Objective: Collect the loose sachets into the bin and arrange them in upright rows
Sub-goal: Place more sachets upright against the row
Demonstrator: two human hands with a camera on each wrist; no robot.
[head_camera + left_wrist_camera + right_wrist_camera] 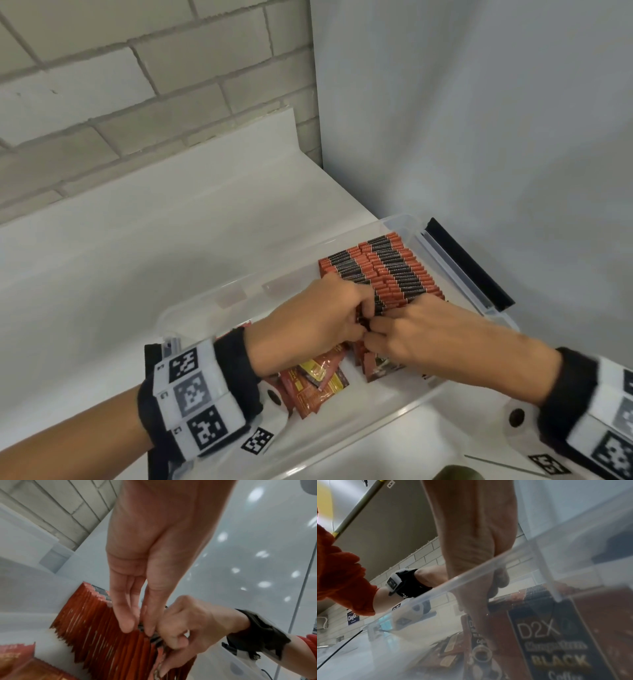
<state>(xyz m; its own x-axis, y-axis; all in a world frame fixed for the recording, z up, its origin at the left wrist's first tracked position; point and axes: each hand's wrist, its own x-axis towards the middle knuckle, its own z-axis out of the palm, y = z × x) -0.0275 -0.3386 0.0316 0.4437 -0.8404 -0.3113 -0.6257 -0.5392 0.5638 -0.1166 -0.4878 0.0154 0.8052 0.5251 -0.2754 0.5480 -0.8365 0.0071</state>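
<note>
From the head camera, a clear plastic bin [219, 294] sits on a white counter [137, 240] in the corner by a grey brick wall [120, 85], and both hands are down inside it. The left hand [308, 322] and the right hand [421, 335] meet knuckle to knuckle at the near end of a packed row of upright sachets [394, 270], red with black bands along their top edges, filling the far right part of the bin. Both sets of fingers curl in tight over the nearest sachets of that row. A few loose sachets [315, 383] lie flat on the bin floor under the left wrist, and each wrist wears a black band with square-patterned markers. The left wrist camera looks along that hand [137, 574]: its fingers run long and close together, the tips pressing into the tops of the upright sachets [102, 635], while the right hand [185, 626] pinches the black-banded edges just beside them. The right wrist camera peers through the bin wall [471, 577], so the right hand [476, 547] shows only as a blur and its grip cannot be read here; an upright sachet reading "D2X ... BLACK" [556, 642] stands against the wall.
</note>
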